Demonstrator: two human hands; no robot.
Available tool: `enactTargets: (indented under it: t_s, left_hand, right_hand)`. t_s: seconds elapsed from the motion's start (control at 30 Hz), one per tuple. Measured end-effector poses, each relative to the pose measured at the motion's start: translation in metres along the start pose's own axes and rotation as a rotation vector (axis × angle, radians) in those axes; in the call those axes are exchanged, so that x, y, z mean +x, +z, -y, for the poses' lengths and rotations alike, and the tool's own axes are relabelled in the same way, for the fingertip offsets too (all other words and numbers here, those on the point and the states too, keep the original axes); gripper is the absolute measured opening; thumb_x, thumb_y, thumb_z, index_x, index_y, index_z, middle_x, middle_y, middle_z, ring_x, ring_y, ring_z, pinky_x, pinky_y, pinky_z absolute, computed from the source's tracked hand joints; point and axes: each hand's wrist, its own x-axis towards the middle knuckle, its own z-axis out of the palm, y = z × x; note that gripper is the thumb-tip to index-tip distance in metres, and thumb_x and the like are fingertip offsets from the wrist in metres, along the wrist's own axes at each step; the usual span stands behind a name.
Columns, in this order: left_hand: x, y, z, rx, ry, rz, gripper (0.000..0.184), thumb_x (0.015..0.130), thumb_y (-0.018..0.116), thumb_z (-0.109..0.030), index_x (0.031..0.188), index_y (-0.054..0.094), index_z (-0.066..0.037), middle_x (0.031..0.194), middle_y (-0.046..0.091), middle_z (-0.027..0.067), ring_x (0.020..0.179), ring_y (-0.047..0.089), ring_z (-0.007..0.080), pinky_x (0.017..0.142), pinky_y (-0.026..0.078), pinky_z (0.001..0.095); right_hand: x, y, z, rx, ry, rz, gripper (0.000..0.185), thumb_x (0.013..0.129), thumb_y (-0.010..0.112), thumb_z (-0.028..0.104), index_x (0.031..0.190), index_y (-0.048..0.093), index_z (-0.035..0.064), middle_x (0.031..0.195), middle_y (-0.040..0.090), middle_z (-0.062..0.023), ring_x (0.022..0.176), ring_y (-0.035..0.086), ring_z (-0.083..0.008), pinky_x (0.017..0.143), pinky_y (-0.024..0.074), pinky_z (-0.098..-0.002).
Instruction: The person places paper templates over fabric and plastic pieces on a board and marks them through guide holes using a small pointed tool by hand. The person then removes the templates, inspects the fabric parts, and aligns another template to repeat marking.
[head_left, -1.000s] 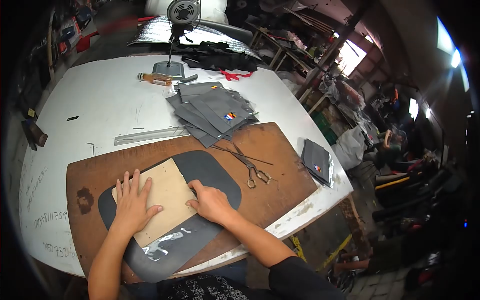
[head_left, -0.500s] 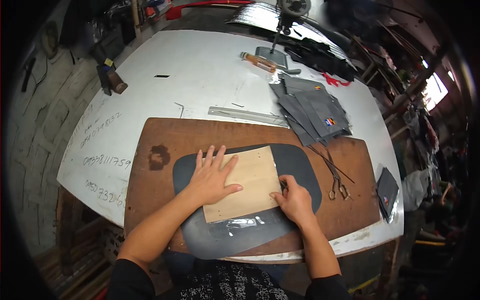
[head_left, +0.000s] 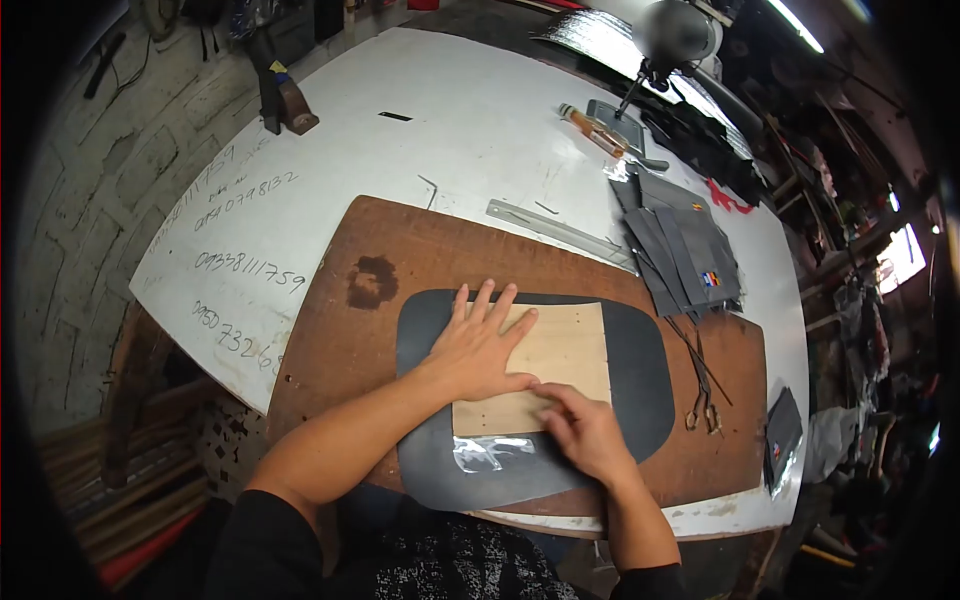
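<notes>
A tan rectangular sheet (head_left: 560,350) lies on a dark grey rounded sheet (head_left: 635,380). My left hand (head_left: 480,345) presses flat on the tan sheet's left part, fingers spread. My right hand (head_left: 585,430) is over its lower right part, fingers curled, the index fingertip near my left thumb. What those curled fingers hold, if anything, is too small to make out. Below the tan sheet's lower edge, a shiny clear film (head_left: 490,453) shows on the grey sheet. Underneath everything is a brown board (head_left: 335,290).
Scissors (head_left: 704,395) rest on the board's right side, near grey pouches (head_left: 685,245). A metal ruler (head_left: 555,230) lies behind the board. Farther back are a bottle (head_left: 595,130) and a grey machine stand (head_left: 615,125). More dark pouches (head_left: 783,430) sit at the right edge.
The view has swung left, shifting the table's contents rightward in the picture. My right hand has moved from the tan sheet's right edge inward over it. My left hand stays flat on the sheet.
</notes>
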Motion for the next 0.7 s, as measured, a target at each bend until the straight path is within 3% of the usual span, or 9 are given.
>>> enactTargets:
  t_s: [0.1,0.2,0.4,0.6,0.7]
  left_hand:
    - [-0.001,-0.001,0.001,-0.036,0.002,0.008,0.098,0.085,0.058,-0.076,0.159,0.037,-0.015,0.165,0.022,0.0274,0.153,0.016,0.0508,0.121,0.010,0.0677]
    - [0.000,0.001,0.002,-0.034,0.006,0.000,0.098,0.085,0.058,-0.076,0.159,0.037,-0.015,0.165,0.022,0.0276,0.153,0.016,0.0507,0.122,0.010,0.0676]
    - [-0.001,0.000,0.000,-0.020,0.000,0.003,0.099,0.086,0.057,-0.076,0.159,0.036,-0.014,0.165,0.022,0.0280,0.153,0.016,0.0507,0.122,0.009,0.0671]
    - [-0.001,-0.002,-0.001,-0.009,-0.005,0.011,0.097,0.087,0.056,-0.076,0.159,0.036,-0.014,0.166,0.021,0.0275,0.153,0.015,0.0507,0.122,0.009,0.0663]
    - [-0.001,-0.003,-0.002,-0.028,-0.006,-0.001,0.096,0.087,0.056,-0.075,0.159,0.037,-0.014,0.166,0.020,0.0270,0.153,0.015,0.0504,0.123,0.008,0.0651]
  right_hand:
    - [0.008,0.019,0.000,-0.146,-0.118,0.098,0.021,0.094,0.069,0.012,0.113,0.066,0.0065,0.088,0.073,-0.0165,0.077,0.072,-0.0378,0.070,0.0553,-0.0432]
    - [0.011,0.023,0.006,-0.150,-0.119,0.067,0.016,0.092,0.071,0.013,0.105,0.065,0.0055,0.088,0.073,-0.0166,0.078,0.070,-0.0386,0.069,0.0550,-0.0436]
    - [0.006,0.019,0.001,-0.372,-0.172,-0.042,0.020,0.090,0.074,0.014,0.105,0.066,0.0041,0.088,0.072,-0.0169,0.076,0.070,-0.0375,0.069,0.0559,-0.0427]
    - [0.009,0.006,0.001,-0.238,-0.047,-0.132,0.016,0.089,0.073,0.012,0.101,0.068,0.0042,0.085,0.072,-0.0178,0.075,0.071,-0.0360,0.067,0.0552,-0.0419]
    - [0.012,-0.024,-0.023,-0.275,0.091,-0.382,0.018,0.094,0.069,0.018,0.098,0.070,0.0008,0.079,0.070,-0.0195,0.073,0.070,-0.0351,0.067,0.0540,-0.0401]
